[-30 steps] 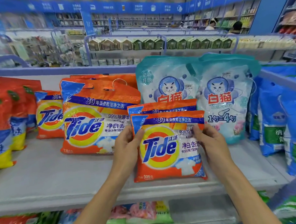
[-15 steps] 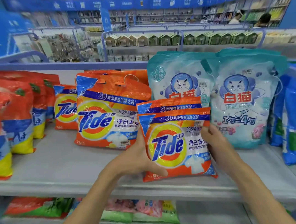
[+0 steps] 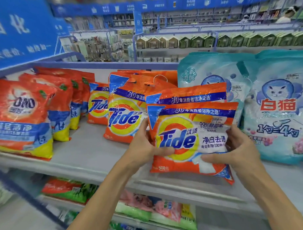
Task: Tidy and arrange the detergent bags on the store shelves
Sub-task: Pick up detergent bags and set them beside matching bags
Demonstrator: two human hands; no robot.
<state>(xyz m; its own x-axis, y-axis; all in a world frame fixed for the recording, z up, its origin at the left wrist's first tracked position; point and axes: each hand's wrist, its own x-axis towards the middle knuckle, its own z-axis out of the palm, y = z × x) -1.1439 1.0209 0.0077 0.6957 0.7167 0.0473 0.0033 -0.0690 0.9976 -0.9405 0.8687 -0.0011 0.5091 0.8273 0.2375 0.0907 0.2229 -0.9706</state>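
Tide bag (image 3: pixel 191 139), pinched at both sides by left hand (image 3: pixel 145 147) and right hand (image 3: pixel 239 149), should go upright on shelf (image 3: pixel 90 156), label front, aligned with its row

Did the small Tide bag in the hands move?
Yes. The small Tide bag was lifted up and left: it now overlaps the big Tide bag, its bottom corner overhanging the shelf edge.

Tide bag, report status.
Left hand and right hand grip small Tide bag, second bag behind. Large Tide bag crowds left.
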